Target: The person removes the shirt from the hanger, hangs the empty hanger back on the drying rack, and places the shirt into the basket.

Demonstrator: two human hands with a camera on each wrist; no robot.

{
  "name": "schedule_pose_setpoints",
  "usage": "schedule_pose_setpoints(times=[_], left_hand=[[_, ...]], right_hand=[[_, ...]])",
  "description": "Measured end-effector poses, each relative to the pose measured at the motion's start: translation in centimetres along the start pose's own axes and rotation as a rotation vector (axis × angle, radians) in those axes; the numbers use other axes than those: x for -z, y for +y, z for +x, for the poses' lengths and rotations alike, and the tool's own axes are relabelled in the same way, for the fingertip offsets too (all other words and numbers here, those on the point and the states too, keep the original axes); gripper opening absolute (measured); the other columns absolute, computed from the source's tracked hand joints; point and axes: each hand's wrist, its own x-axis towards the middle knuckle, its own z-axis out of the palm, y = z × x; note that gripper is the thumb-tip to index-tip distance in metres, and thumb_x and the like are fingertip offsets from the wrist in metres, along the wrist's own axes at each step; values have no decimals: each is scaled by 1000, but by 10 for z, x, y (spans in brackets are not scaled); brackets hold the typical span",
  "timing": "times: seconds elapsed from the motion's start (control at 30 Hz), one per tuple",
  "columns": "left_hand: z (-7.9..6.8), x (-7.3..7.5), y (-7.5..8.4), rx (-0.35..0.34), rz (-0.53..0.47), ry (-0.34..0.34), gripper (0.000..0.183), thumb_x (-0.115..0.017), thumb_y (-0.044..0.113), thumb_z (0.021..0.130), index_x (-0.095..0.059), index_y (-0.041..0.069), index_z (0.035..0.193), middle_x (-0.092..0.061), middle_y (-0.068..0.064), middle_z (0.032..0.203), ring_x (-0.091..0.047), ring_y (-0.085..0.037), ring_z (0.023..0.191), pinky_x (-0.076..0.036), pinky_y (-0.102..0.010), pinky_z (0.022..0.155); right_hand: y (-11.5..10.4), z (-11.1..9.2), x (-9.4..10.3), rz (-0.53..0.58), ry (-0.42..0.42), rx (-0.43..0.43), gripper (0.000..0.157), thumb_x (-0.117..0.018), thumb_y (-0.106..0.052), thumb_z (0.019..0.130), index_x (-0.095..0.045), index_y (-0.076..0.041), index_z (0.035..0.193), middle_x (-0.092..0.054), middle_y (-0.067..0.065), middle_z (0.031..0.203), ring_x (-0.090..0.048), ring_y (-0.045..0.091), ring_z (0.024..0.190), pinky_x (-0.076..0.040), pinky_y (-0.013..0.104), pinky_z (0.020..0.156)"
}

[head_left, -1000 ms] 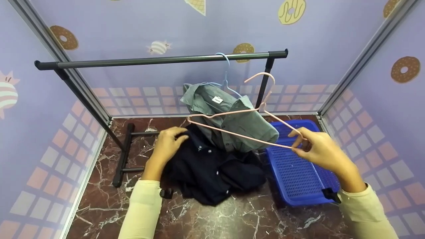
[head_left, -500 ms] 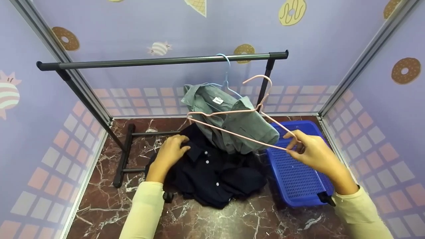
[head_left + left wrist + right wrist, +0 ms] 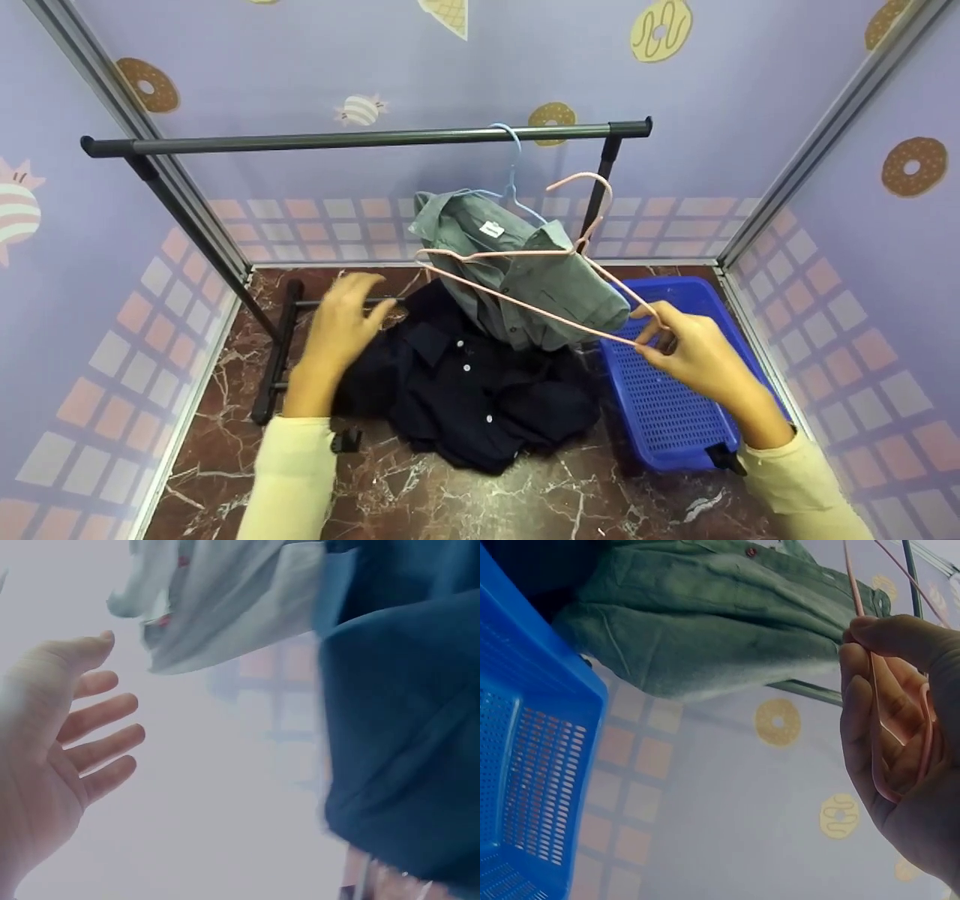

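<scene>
My right hand (image 3: 690, 349) pinches one end of a pink clothes hanger (image 3: 525, 300), its fingers curled round the wire in the right wrist view. The hanger's far end and hook reach out in front of a grey-green shirt (image 3: 517, 262). That shirt hangs on a blue hanger (image 3: 513, 169) hooked over the rack's bar. Below it a navy shirt (image 3: 465, 397) with white buttons lies crumpled on the floor. To the left of the navy shirt, my left hand (image 3: 341, 322) is in the air with fingers spread and nothing in it; the left wrist view shows its palm (image 3: 45, 787) apart from the cloth.
A black clothes rack (image 3: 322, 141) spans the back, its left foot (image 3: 274, 367) on the marbled floor (image 3: 420, 502). On the right, a blue plastic basket (image 3: 652, 442) sits beneath my right hand. Patterned walls (image 3: 300, 60) close in the back and both sides.
My left hand has let go of the navy shirt and moved left, away from it; the shirt's collar part lies folded differently. My right hand has shifted slightly left and down with the pink hanger.
</scene>
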Motion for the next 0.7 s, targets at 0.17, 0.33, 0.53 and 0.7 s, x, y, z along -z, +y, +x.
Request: schedule_pose_setpoints(times=[0.17, 0.33, 0.53, 0.7], left_hand=[[6, 37, 7, -43, 62, 79, 45, -76, 21, 94, -64, -3, 130, -65, -26, 130, -59, -43, 124, -46, -55, 112], [18, 80, 16, -80, 141, 102, 42, -73, 19, 95, -63, -5, 128, -66, -25, 127, -60, -43, 122, -47, -55, 111], [33, 120, 19, -125, 145, 185, 40, -77, 14, 93, -64, -6, 124, -66, -27, 123, -60, -44, 118, -46, -58, 109], [42, 146, 18, -89, 123, 219, 39, -75, 15, 94, -64, -6, 125, -65, -26, 126, -58, -44, 121, -43, -56, 113]], right_hand=[[-2, -3, -6, -12, 6, -6, 45, -87, 2, 76, -68, -12, 114, -76, -7, 80, -64, 2, 64, -52, 15, 56], [-2, -4, -11, 14, -1, 1, 45, -86, 4, 76, -68, -11, 114, -77, -7, 80, -64, 2, 63, -54, 17, 56], [-2, -7, -14, 24, -4, 2, 44, -86, 4, 75, -68, -11, 113, -77, -7, 80, -64, 2, 63, -53, 15, 56], [-4, -7, -16, 18, -8, 17, 44, -87, 2, 76, -67, -12, 113, -77, -6, 81, -64, 2, 64, -53, 16, 56]])
